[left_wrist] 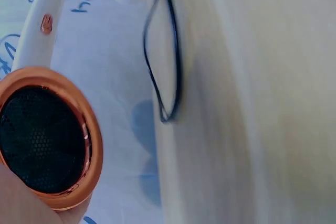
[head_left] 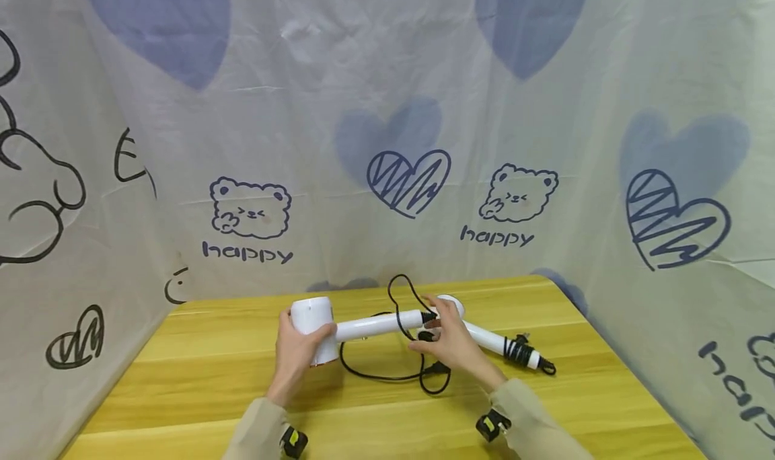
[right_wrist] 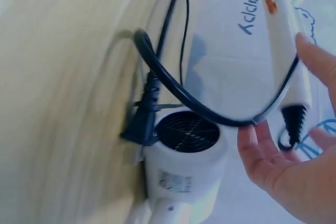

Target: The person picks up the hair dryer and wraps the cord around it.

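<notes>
My left hand (head_left: 295, 346) grips the barrel of a white hair dryer (head_left: 313, 312), raised over the table with its handle pointing right. In the left wrist view its round dark grille (left_wrist: 39, 137) with a copper-coloured rim faces the camera. My right hand (head_left: 454, 346) is at the handle's far end, its fingers curved around the black power cord (right_wrist: 194, 103). The cord crosses the handle and hangs in a loop, with a plug (right_wrist: 140, 124) at its end. Behind the right hand lies a second white hair dryer (head_left: 484, 337), its cord wound around its handle; the hand partly hides it.
The wood-grain table (head_left: 212, 366) is enclosed by a pale cloth (head_left: 327, 238) printed with hearts and bears. The second dryer's wound cord (head_left: 519, 352) lies toward the table's right side. Each wrist wears a small black device (head_left: 294, 441).
</notes>
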`<state>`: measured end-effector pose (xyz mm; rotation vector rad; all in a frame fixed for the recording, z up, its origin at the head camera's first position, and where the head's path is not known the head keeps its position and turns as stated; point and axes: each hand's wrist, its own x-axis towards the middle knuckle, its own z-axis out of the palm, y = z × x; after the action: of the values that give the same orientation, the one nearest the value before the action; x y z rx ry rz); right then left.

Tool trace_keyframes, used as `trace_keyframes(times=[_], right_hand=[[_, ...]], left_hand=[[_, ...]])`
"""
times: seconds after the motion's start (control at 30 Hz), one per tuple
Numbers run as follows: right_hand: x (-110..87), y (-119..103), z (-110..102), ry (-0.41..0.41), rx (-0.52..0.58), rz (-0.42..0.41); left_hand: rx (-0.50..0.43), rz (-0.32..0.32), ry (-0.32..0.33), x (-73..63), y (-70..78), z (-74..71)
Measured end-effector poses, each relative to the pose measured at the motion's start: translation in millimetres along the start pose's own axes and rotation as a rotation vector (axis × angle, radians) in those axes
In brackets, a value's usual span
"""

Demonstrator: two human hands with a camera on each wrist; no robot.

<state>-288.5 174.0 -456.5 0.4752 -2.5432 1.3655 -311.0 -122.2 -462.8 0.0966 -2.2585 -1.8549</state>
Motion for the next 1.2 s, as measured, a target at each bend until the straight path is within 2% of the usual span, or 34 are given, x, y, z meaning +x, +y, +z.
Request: trace_keyframes(times=[0.1, 0.27, 0.4, 0.5, 0.63, 0.73, 0.87, 0.97, 1.13, 1.2], right_hand=[[4.7, -8, -2, 0.043, -0.018, -0.015], [11.9, -20, -4, 0.101, -0.241, -0.122], [15.3, -28, 0, 0.088, -0.36, -0.103], [15.4, -30, -3, 0.039, -0.373, -0.055], [14.3, -33, -9, -0.005, -0.392, -0.06], [15.2, -38, -7, 0.029, -0.423, -0.056], [17.4, -43, 2, 0.106, -0.445, -0.051], [17.2, -42, 4, 0.183, -0.462, -0.146], [15.5, -36, 0, 0.332, -0.576, -0.473], [14.9, -34, -2, 0.35, -0.603, -0.563]], left_hand=[[-0.04, 0.036, 0.023, -0.5, 9.1, 4.4], [-0.062, 0.059, 0.002, -2.5, 15.4, 10.8], [-0.067, 0.07, -0.018, -4.0, 17.3, 13.5], [-0.063, 0.076, -0.033, -3.9, 18.9, 15.1], [-0.05, 0.078, -0.015, -4.0, 19.6, 16.2], [-0.051, 0.077, 0.008, -4.1, 18.9, 17.4], [-0.054, 0.065, 0.001, -5.1, 18.6, 19.7], [-0.066, 0.033, 0.019, -5.1, 18.8, 20.8], [-0.095, -0.037, 0.056, -4.6, 19.2, 19.0], [-0.114, -0.067, 0.055, -3.9, 19.8, 17.4]])
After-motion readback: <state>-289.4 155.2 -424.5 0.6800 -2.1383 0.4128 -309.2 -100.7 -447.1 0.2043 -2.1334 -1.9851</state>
